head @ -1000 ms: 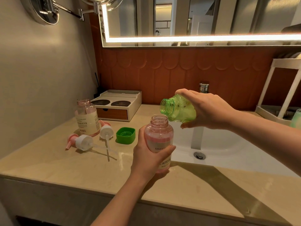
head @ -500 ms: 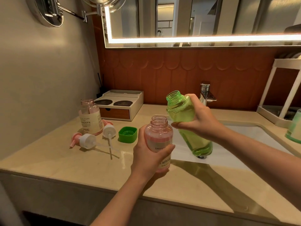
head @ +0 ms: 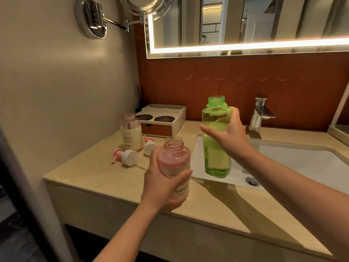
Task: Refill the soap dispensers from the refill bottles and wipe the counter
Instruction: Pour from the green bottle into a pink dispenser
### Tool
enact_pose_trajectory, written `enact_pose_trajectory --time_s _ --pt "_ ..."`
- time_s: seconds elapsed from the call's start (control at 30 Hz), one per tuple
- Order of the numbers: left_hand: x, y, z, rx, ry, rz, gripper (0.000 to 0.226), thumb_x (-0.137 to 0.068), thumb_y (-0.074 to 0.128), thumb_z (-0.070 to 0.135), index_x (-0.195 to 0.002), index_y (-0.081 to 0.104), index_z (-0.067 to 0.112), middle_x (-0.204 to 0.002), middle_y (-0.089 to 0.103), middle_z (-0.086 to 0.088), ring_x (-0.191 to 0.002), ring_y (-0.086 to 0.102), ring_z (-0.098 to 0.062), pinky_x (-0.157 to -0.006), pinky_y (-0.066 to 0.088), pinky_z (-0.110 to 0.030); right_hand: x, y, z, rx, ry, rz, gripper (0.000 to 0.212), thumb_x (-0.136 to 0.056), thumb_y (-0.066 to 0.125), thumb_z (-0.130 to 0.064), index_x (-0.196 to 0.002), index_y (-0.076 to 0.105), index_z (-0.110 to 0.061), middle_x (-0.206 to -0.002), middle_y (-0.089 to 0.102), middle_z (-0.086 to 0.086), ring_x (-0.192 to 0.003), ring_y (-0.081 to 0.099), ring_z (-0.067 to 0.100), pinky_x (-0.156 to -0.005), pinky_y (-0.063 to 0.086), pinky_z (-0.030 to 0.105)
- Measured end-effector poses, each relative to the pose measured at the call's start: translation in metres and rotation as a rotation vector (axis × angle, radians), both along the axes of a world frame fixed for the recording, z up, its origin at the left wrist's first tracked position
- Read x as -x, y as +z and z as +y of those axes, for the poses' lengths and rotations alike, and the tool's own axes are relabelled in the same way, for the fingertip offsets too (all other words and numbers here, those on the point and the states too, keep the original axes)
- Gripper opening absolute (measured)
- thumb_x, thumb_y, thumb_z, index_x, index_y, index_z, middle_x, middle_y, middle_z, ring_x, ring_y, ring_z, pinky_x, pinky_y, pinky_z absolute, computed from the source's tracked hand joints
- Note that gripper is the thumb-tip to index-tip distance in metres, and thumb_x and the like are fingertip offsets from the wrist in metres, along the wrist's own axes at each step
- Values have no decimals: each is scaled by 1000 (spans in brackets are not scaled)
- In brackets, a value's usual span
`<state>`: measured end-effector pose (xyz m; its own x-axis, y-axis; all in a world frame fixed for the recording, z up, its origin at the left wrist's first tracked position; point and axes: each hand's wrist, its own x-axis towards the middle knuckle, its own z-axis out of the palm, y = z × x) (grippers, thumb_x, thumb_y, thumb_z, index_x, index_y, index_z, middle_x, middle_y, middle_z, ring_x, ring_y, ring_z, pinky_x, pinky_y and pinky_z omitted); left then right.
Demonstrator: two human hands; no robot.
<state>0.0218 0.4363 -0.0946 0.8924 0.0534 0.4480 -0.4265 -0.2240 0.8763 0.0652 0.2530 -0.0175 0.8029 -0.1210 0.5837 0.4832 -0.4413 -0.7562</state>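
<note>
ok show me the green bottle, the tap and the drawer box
green bottle [head: 217,161]: head view, on its lower body
tap [head: 259,110]: head view, on the chrome spout
drawer box [head: 156,129]: head view, on the drawer front

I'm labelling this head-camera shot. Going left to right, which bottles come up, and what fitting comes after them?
From the left: standing pink bottle → held pink bottle in the left hand → green bottle in the right hand → tap.
</note>
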Motion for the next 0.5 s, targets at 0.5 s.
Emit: enact_pose_trajectory --time_s 0.5 --pt "-20 7 128 21 264 28 68 -66 80 17 -118 38 30 -104 53 16 -96 55 -10 -80 47 -30 -26 9 58 22 -58 13 71 -69 77 -39 -121 33 -19 -107 48 -9 -97 49 10 -76 45 29"
